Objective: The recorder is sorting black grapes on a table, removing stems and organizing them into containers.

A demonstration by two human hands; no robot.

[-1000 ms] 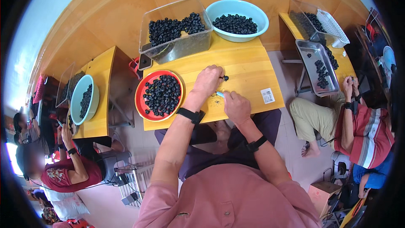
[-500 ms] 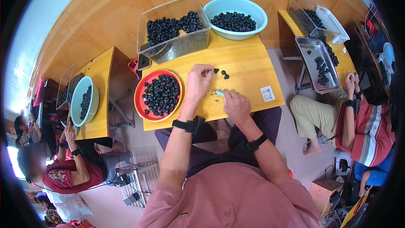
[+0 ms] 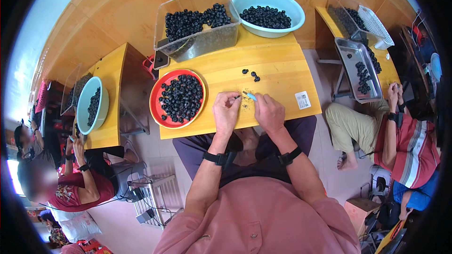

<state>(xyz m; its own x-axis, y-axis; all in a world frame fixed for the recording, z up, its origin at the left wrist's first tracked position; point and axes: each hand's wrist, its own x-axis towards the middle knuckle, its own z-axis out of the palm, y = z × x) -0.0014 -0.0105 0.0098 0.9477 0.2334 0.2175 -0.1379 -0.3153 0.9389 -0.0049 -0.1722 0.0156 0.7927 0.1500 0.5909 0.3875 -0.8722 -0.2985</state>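
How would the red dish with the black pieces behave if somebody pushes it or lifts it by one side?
The red dish would probably slide rather than tip when pushed, because it looks wide and low. It seems stiff, as its round rim shows no sag. Lifted by one side, the small black pieces might spill, since they lie loose.

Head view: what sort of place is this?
Probably a small manual workshop: co-workers sit at other yellow tables, and small black pieces lie in a red dish and a clear bin.
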